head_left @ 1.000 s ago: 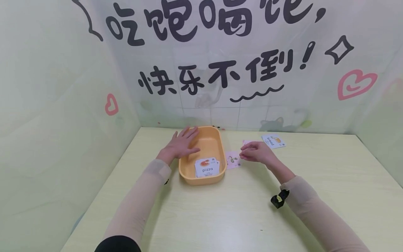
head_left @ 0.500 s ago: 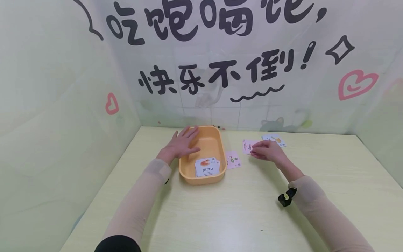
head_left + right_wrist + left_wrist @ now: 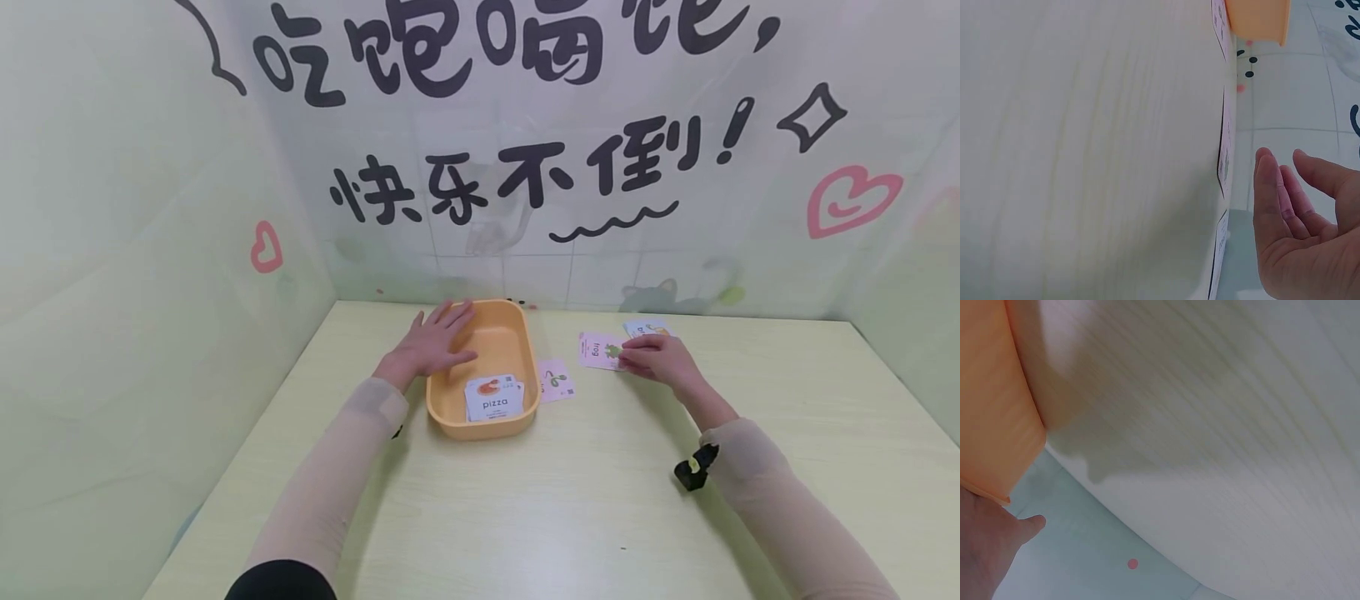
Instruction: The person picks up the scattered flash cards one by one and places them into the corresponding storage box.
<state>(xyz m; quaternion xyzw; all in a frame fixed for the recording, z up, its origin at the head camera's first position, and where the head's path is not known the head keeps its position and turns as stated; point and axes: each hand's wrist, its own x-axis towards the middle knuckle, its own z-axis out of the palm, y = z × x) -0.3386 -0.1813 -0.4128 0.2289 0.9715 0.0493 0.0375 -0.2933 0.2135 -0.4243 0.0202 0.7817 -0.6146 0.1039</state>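
My left hand (image 3: 429, 346) lies with spread fingers across the left rim of an orange plastic tray (image 3: 483, 432). Inside the tray's near end rests a small pile of cards, with a pizza card (image 3: 494, 399) on top. A pink card with a green drawing (image 3: 557, 381) lies partly beneath the tray's right side. My right hand (image 3: 660, 360) hovers by a pink frog card (image 3: 597, 350), covering its right end. Behind that hand a bluish-white card (image 3: 643, 326) is partly hidden. In the right wrist view the thumb and fingers (image 3: 1266, 194) stand apart with nothing between them.
The pale wooden table (image 3: 555, 508) ends at a printed backdrop (image 3: 480, 275) behind the tray and cards. Cloth walls close in the left and right sides. Both wrists carry black straps or mounts.
My right hand has moved right from beside the tray, past the frog card, uncovering it and covering part of the bluish-white card. My left hand and the tray stay in place.
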